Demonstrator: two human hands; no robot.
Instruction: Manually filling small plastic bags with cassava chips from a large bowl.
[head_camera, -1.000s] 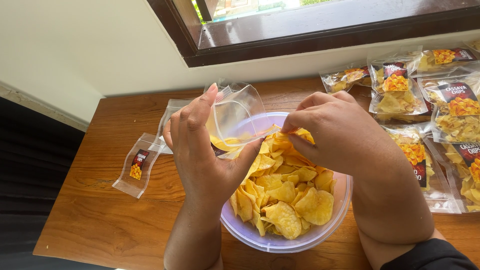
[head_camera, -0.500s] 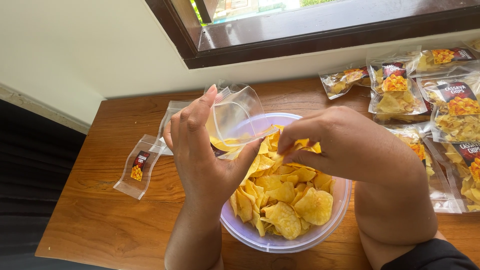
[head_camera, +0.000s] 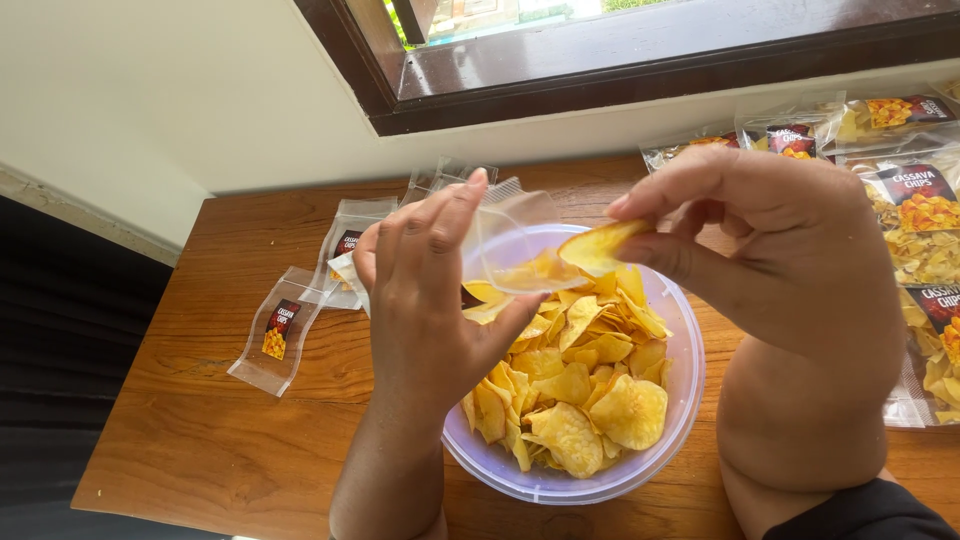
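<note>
My left hand (head_camera: 432, 300) holds a small clear plastic pouch (head_camera: 515, 245) open above a clear plastic bowl (head_camera: 685, 390) full of yellow chips (head_camera: 575, 385). A few chips lie inside the pouch. My right hand (head_camera: 760, 235) pinches one yellow chip (head_camera: 600, 245) between thumb and fingers, right at the pouch's mouth. Both hands hover over the bowl, which stands on a wooden table (head_camera: 200, 430).
Empty labelled pouches (head_camera: 275, 335) lie on the table to the left of the bowl. Several filled chip pouches (head_camera: 915, 215) are spread at the right, under a dark-framed window sill (head_camera: 640, 80). The table's left edge drops to a dark floor.
My right hand dipped into the bowl, then rose with a chip and brought it to the pouch's mouth. My left hand shifted the pouch slightly right.
</note>
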